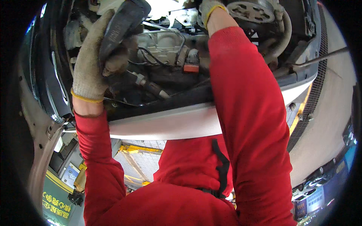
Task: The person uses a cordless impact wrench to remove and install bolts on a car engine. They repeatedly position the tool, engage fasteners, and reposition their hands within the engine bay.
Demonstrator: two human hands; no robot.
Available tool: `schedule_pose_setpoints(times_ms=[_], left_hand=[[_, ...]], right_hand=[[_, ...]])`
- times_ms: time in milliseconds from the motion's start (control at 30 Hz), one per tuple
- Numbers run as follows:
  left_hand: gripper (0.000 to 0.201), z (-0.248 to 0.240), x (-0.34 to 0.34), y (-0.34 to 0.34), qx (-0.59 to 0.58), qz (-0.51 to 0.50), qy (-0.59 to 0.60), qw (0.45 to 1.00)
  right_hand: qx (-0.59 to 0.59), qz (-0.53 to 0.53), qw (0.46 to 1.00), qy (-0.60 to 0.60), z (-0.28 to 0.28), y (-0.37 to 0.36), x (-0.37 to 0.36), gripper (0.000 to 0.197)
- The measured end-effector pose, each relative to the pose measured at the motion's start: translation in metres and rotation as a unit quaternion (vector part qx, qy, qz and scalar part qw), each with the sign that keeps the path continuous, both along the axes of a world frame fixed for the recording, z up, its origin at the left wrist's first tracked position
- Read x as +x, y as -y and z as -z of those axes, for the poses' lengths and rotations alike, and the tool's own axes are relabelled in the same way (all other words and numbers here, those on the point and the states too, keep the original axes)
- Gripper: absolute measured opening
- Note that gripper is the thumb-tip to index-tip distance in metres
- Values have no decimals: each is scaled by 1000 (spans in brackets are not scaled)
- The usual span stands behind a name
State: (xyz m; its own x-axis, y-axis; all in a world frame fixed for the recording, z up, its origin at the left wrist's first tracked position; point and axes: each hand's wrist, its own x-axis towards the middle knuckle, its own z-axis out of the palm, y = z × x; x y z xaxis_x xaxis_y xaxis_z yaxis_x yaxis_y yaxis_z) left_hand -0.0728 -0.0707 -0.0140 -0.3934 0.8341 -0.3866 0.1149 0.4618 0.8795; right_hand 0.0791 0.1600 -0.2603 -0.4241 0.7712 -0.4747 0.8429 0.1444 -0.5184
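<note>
Our gloved left hand (90,62) is clamped on a long black part (121,32), toward the left edge of the engine bay (162,109). Our gloved right hand (209,10) is beside the grey pulley (250,12); its grip we cannot tell.

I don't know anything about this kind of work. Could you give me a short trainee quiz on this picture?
1. Which hand holds the long black part?
2. True or false: the person's sleeves are blue.
3. Fill the gap: in the picture, the round pulley lies to the ____ of the right hand.

Key:
1. The left hand.
2. False; the sleeves are red.
3. Right.
</note>
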Motion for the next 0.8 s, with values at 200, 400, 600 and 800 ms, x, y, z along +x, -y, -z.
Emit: schedule_pose_setpoints(times_ms=[200,400,600,800], left_hand=[[42,1,4,-6,-16,-95,120,988],[42,-1,7,-6,12,-4,-54,998],[40,-17,-17,3,26,-76,52,995],[40,-24,-48,12,134,-160,150,966]], right_hand=[[-31,29,998,-43,-1,1,2,58],[-72,71,990,-93,0,-4,2,55],[-170,159,954,-186,0,-9,-2,52],[-328,312,835,-313,-9,-4,-4,51]])
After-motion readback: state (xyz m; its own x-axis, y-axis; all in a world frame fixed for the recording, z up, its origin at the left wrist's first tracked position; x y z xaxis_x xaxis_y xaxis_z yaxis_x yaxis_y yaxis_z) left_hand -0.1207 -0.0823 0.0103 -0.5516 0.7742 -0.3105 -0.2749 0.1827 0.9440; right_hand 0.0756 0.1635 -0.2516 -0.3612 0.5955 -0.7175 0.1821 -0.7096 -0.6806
